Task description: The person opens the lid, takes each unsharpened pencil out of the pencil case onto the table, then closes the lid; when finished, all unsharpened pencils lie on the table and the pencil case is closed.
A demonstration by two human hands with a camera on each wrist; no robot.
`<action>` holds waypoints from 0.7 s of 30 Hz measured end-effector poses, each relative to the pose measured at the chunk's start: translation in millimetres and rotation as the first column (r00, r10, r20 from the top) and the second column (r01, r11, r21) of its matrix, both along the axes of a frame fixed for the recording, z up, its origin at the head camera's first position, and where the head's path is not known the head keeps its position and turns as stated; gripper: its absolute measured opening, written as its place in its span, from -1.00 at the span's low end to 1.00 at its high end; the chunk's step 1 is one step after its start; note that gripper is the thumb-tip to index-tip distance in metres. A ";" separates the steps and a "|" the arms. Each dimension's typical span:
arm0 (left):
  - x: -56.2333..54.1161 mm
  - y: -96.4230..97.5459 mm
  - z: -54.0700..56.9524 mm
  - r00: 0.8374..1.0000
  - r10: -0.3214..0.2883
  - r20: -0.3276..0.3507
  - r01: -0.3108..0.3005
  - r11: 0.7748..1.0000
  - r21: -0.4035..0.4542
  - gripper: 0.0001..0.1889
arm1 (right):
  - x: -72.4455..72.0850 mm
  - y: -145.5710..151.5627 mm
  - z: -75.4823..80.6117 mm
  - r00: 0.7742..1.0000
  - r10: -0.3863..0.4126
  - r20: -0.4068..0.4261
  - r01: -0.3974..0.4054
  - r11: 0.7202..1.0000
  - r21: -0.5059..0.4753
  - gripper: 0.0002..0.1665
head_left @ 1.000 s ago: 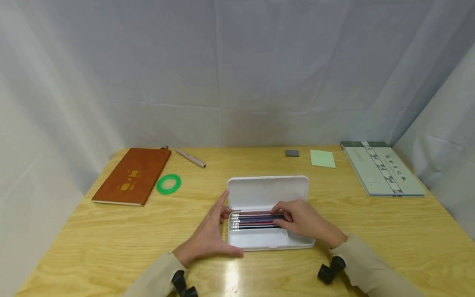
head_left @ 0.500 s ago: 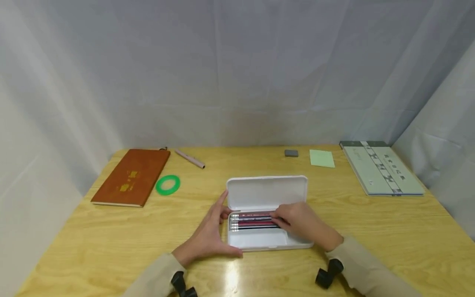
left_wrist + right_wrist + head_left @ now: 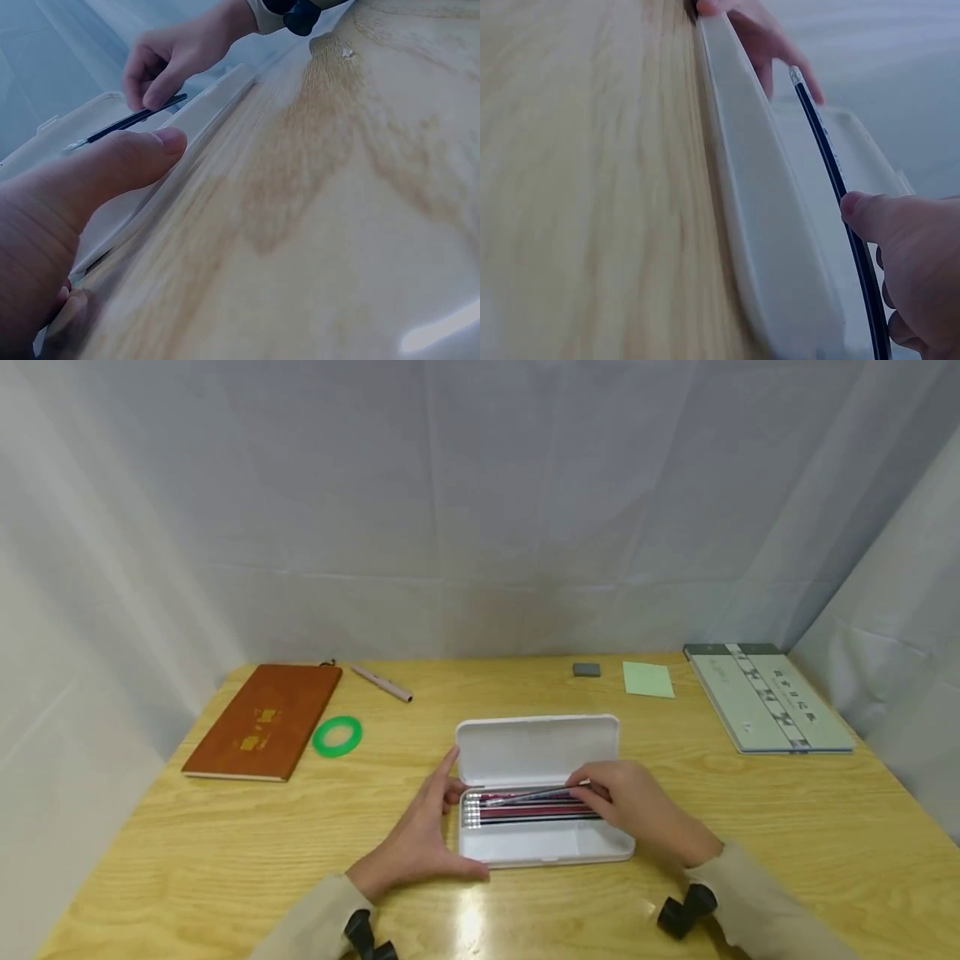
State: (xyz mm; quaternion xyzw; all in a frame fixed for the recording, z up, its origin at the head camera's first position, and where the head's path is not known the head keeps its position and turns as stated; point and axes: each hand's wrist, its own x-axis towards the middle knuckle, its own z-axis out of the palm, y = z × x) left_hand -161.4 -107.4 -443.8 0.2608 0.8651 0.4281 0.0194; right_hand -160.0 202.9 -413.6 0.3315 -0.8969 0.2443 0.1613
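Observation:
A white pencil case (image 3: 517, 846) lies with its lid (image 3: 536, 750) raised at the back. Several pencils (image 3: 525, 813) with silver ferrules at their left ends lie side by side in its rear compartment. My right hand (image 3: 637, 806) pinches one dark pencil (image 3: 829, 150) between thumb and fingers. That pencil is tilted above the others in the case, its eraser end pointing left. Around the case's left end, my left hand (image 3: 423, 839) is spread, thumb along the front edge and forefinger up beside the lid. Part of the left hand's other fingers is hidden.
On the wooden table (image 3: 247, 877) lie a brown notebook (image 3: 262, 722), a green tape ring (image 3: 319, 739) and a pale pink pen (image 3: 381, 682) at the left. A grey eraser (image 3: 587, 670), green sticky notes (image 3: 648, 680) and a pale green book (image 3: 772, 702) are at the back right.
My right hand has taken hold of one pencil among the others, lifted it out of the row and moved slightly right. The left hand stays at the case's left end.

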 end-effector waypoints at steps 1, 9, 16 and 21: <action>0.1 0.3 -0.1 1.000 0.000 -0.002 0.000 1.000 -0.001 0.60 | 1.3 7.0 -0.3 1.000 -0.021 0.013 0.022 1.000 -0.005 -0.94; 1.8 0.4 1.6 1.000 -0.004 0.000 0.004 1.000 -0.010 0.60 | 19.1 79.2 -5.1 0.963 -0.263 0.065 0.263 0.965 0.003 -0.94; 1.8 -0.2 1.5 1.000 -0.009 -0.017 0.009 1.000 -0.011 0.58 | 32.1 134.3 -14.5 0.951 -0.304 0.061 0.306 0.952 -0.026 -0.81; 1.0 1.1 1.5 1.000 -0.014 -0.027 0.013 1.000 -0.012 0.58 | 32.8 150.2 -20.1 0.950 -0.302 0.073 0.303 0.953 -0.003 -0.81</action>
